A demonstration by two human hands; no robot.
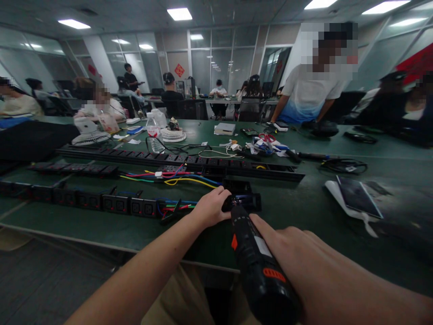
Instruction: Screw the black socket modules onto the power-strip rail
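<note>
My right hand (294, 253) is wrapped round a black cordless screwdriver (248, 246) with orange accents; its nose points forward, away from me. My left hand (214, 206) grips a small black housing (248, 201) right at the tool's front end. The tool's tip, and whatever it meets, is hidden. Blue, green and red wires (179, 206) run left from near that hand to a row of black socket modules (117, 203). Behind it, a yellow-green wire (192, 182) and other coloured wires lead to another black part (237, 185) beyond my fingers.
A long black power strip (203, 161) lies across the green table (291, 212). A plastic bottle (154, 133), white fans (173, 134), cables and a tablet-like device (358, 196) are about. A person in a white and blue shirt (304, 95) stands across the table.
</note>
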